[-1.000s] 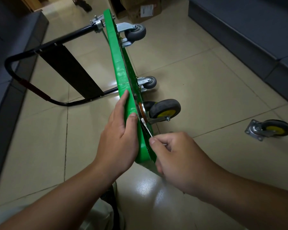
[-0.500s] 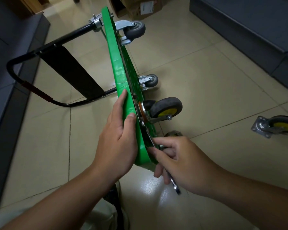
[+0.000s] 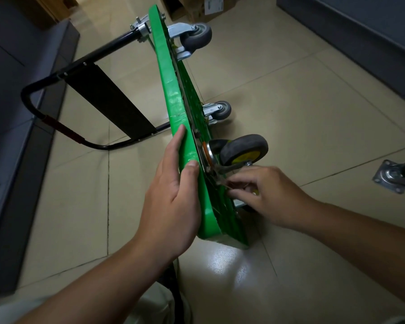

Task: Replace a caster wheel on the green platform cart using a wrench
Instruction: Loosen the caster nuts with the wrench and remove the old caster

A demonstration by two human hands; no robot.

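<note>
The green platform cart stands on its side edge on the tiled floor. My left hand holds its upper edge, thumb on top and fingers flat on the deck side. A black caster wheel with a yellow hub sits on the underside near me. Just below its mounting plate, my right hand pinches a thin metal wrench; its fingers hide most of the tool. A loose caster with a yellow hub lies on the floor at the right edge.
The cart's black folding handle lies out to the left. Two grey casters stick out of the far end. Dark upholstered furniture lines the left and right sides. Cardboard boxes stand at the back.
My right hand has moved up from below the cart's near corner to the caster's mounting plate, and the wrench end no longer hangs below it. My left hand kept its hold.
</note>
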